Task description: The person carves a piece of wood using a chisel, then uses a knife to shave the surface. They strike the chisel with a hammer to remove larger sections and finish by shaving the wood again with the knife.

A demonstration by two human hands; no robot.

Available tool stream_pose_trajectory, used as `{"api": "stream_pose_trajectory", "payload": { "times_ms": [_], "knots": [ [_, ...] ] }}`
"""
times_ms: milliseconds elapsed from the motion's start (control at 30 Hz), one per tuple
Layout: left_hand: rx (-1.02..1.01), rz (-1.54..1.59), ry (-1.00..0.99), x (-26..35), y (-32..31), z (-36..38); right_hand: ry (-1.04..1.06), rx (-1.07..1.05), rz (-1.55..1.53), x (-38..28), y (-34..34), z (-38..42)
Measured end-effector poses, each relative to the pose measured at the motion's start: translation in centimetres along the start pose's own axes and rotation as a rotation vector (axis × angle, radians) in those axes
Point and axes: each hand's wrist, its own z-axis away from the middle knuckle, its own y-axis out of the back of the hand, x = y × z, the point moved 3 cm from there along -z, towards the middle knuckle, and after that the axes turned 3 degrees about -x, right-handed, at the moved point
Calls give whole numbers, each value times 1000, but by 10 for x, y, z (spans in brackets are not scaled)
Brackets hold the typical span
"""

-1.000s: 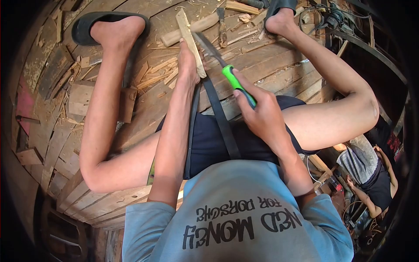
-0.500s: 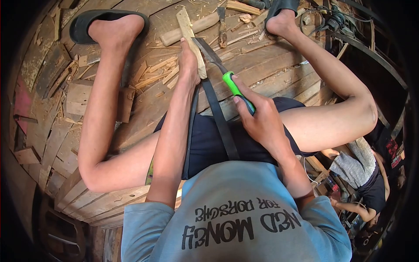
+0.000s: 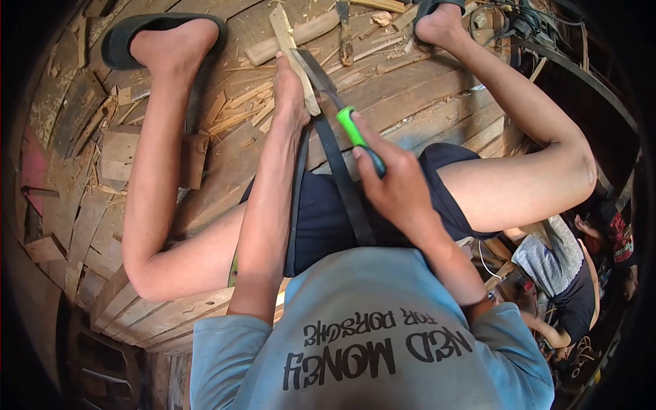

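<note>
Green handle (image 3: 350,126) gripped in your right hand (image 3: 398,179), blade (image 3: 316,72) beyond those fingers (image 3: 373,134): angle it clear of your left hand (image 3: 290,90), gripping the wood (image 3: 283,29)!

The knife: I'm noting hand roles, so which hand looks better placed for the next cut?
Probably the right hand: it grips the knife, whose blade lies close along the stick. The left hand is holding the stick, so it seems better placed for steadying.

Here the right hand (image 3: 398,179) points a green-handled metal blade (image 3: 318,75) to eleven o'clock, at a pale wooden strip (image 3: 285,35) in the left hand (image 3: 289,90).
</note>
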Motion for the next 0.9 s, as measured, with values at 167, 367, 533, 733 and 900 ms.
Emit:
{"api": "stream_pose_trajectory", "payload": {
  "times_ms": [167,367,533,733,900],
  "knots": [
    [-21,22,34,1,-2,4,-14,1,35,-6,15,-1],
    [-5,9,50,-3,-1,-1,-102,-103,26,-5,9,-28],
    [-5,7,29,-6,-2,-5,-142,-138,25,-6,8,-32],
    [12,-30,16,-7,-1,-6,-125,-106,33,-1,8,-26],
    [104,-30,-9,-12,-8,-23,-146,-125,72,-9,-1,-37]
  ]
}}
